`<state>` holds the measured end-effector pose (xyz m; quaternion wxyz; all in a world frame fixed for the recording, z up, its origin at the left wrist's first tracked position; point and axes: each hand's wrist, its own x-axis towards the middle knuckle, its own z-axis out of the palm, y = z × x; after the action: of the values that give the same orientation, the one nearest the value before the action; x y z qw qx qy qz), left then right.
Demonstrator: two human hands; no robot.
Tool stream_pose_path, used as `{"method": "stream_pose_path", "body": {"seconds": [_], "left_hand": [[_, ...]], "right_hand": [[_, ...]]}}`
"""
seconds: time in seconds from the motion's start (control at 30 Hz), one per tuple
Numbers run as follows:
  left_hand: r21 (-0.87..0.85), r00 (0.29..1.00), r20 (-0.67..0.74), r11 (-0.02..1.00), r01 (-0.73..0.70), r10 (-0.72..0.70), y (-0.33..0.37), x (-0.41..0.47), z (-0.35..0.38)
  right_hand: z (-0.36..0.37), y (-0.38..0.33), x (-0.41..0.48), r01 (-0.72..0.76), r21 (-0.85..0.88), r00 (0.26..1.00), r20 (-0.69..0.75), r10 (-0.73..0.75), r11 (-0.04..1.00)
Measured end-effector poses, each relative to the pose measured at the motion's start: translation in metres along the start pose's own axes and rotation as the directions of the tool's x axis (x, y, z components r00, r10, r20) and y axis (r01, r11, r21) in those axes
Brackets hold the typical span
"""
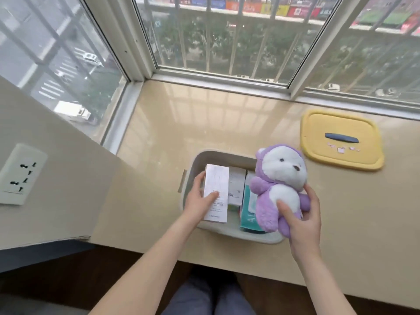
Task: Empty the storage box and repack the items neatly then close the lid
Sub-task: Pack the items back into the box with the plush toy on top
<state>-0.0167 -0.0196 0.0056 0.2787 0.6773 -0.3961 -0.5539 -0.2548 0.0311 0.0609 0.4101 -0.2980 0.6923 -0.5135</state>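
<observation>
An open grey storage box [223, 155] stands on the beige windowsill near its front edge. My left hand [198, 200] grips a tall white carton [216, 189] at the box's left side, thumb across its front. My right hand [303, 221] holds a purple and white plush bear [280, 185] by its lower body, above the box's right half. Between them, inside the box, sit a smaller white carton [236, 186] and a teal packet [248, 214], partly hidden by the bear. The yellow lid [318, 142] with a dark handle lies flat to the right, behind the box.
The windowsill [204, 123] stretches back to the window frames and left to a wall. That wall carries a white socket plate [19, 173]. My knees [209, 294] show below the sill's front edge.
</observation>
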Motion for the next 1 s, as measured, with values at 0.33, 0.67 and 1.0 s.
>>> {"method": "stream_pose_path", "body": {"seconds": [0.33, 0.67, 1.0], "left_hand": [[0.065, 0.984, -0.176, 0.997, 0.031, -0.019, -0.037, 0.058, 0.035], [0.015, 0.980, -0.176, 0.995, 0.099, -0.095, -0.053, 0.081, 0.030], [0.137, 0.971, -0.238, 0.990, 0.034, -0.001, -0.068, 0.081, 0.034]], "right_hand": [[0.004, 0.046, 0.024, -0.014, 0.027, 0.999, 0.046, 0.012, 1.000], [0.005, 0.058, 0.026, -0.024, 0.051, 0.997, 0.074, 0.020, 0.998], [0.006, 0.060, 0.027, -0.003, 0.048, 0.995, 0.104, -0.002, 0.999]]}}
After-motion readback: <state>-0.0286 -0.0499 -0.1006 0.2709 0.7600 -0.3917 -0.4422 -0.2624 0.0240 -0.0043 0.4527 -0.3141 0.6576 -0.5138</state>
